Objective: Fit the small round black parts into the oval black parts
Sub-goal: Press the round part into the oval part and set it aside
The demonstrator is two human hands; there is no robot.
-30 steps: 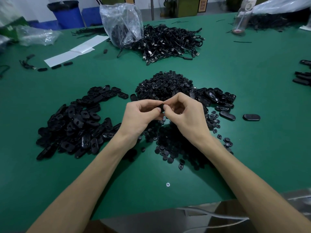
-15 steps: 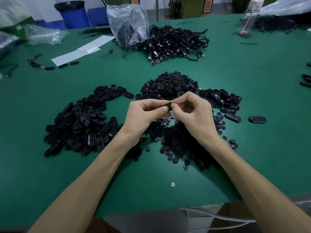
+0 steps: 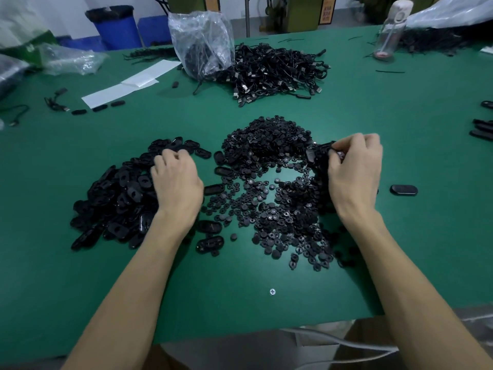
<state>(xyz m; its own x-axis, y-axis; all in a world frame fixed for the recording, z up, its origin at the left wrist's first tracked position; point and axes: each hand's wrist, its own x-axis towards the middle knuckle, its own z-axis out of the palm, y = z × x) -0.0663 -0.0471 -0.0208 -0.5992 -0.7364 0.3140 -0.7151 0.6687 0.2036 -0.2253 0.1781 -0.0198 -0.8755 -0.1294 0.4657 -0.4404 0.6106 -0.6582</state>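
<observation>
A heap of small round black parts (image 3: 266,145) lies mid-table, with more round parts scattered (image 3: 280,220) in front of it. Left of these spreads a wide pile of oval black parts (image 3: 114,198). My left hand (image 3: 176,182) rests on that pile's right edge, fingers curled down into it; what they hold is hidden. On the right, a smaller cluster of ovals (image 3: 317,166) sits by the heap. My right hand (image 3: 354,169) pinches an oval part (image 3: 321,150) at the top of that cluster. One oval (image 3: 403,190) lies alone further right.
A pile of black cables (image 3: 274,70) and a clear plastic bag (image 3: 202,41) sit at the back. White paper (image 3: 128,86) lies back left, a bottle (image 3: 389,30) back right. Loose ovals (image 3: 210,243) lie near my left forearm. The green table's front edge (image 3: 240,335) is close.
My hands were together over the round parts, both pinching one piece. They have parted: the left went to the left oval pile, the right to the right cluster.
</observation>
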